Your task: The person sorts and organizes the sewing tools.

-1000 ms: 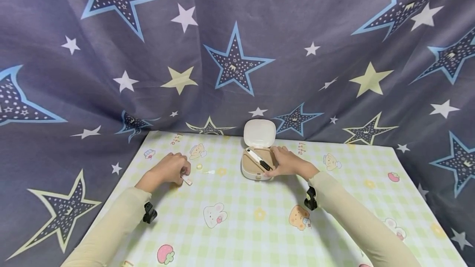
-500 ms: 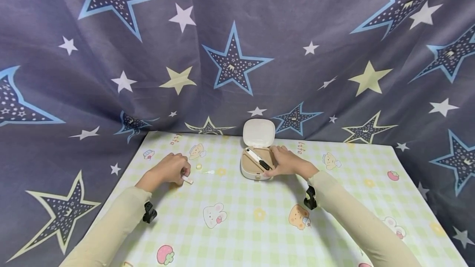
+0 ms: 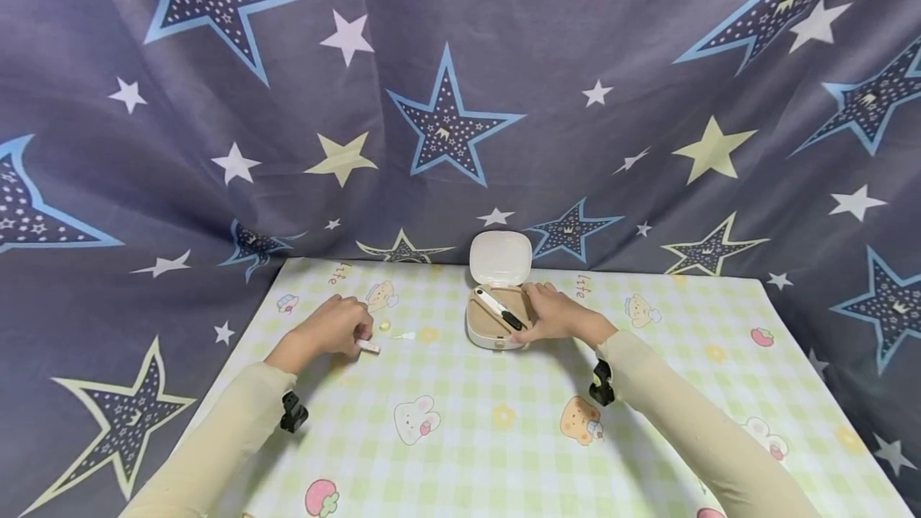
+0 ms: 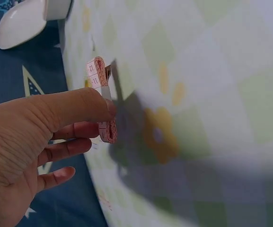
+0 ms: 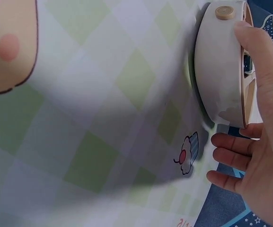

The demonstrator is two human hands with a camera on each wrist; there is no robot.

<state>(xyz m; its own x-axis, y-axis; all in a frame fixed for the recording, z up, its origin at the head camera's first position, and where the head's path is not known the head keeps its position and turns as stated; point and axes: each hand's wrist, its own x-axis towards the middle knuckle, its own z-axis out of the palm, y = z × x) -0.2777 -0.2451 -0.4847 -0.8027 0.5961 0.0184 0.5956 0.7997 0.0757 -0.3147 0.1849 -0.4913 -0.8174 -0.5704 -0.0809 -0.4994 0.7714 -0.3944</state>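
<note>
My left hand (image 3: 332,328) pinches a folded pink tape measure (image 4: 96,73) between thumb and index finger, just above the left part of the table. A pale band goes round the tape's middle, and its other fingers are loosely bent. At the table's back middle, my right hand (image 3: 560,316) holds the right side of a small white box (image 5: 219,71), thumb at the front rim. The box's lid (image 3: 500,257) is raised. Across its tan inner tray lies a slim tool (image 3: 492,300), white at one end and black at the other.
Between the left hand and the box lie a small yellowish round item (image 3: 384,325) and a tiny white pointed piece (image 3: 405,336). A checked cloth (image 3: 460,454) covers the table. A star-print curtain (image 3: 403,6) hangs behind it.
My left hand has shifted slightly right with the tape measure, which has turned a little flatter. The right hand stays on the box.
</note>
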